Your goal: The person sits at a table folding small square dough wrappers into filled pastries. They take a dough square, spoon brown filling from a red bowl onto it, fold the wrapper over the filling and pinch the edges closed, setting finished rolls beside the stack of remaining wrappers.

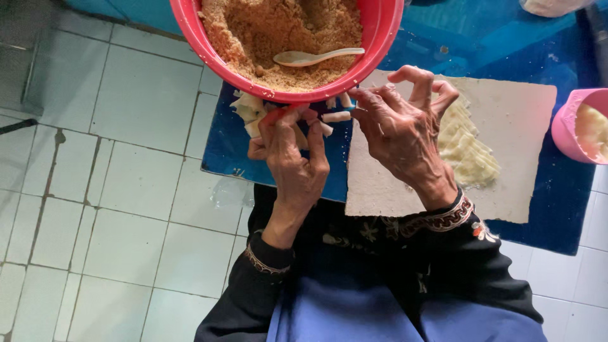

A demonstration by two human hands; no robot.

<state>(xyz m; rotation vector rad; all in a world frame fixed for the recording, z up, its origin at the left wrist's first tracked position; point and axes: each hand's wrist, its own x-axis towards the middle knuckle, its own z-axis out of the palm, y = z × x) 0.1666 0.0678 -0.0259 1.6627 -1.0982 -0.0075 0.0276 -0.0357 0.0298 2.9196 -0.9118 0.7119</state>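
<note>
Sleeves, dark w/ patterned cuffs, sit closest to the head cam, over a blue lap.

Head view: left hand [292, 158] reaches fwd w/ fingers curled shut round a small white rolled piece [309, 120], right under the rim of the red bowl [380, 38]. Part of the roll is hidden by the fingers, so exact grip can't be told. Right hand [405, 130] is just beside it, thumb and forefinger pinched tog. on a short white stick [335, 116] at the roll's end, other fingers arched up and clear. Hands are close, nearly touching at the fingertips.

The stick's long axis runs roughly left-right across the frame, one end toward the left hand, the other at the right fingertips. Prob. held crosswise like that so both hands can work opposite ends.

More white rolled pieces [248, 109] lie piled on the blue board [221, 145], just left of the hands, partly under the bowl. The bowl holds brown crumbly filling [272, 31] w/ a pale spoon [316, 57] lying on top, handle pointing right; it sits within easy reach of both hands. Under the right hand lies a pale square sheet [513, 126] w/ a stack of thin yellowish-white wrappers [468, 152] on it. At right edge, a pink cup [570, 136] w/ pale contents. White tiled floor [126, 190] all round.
</note>
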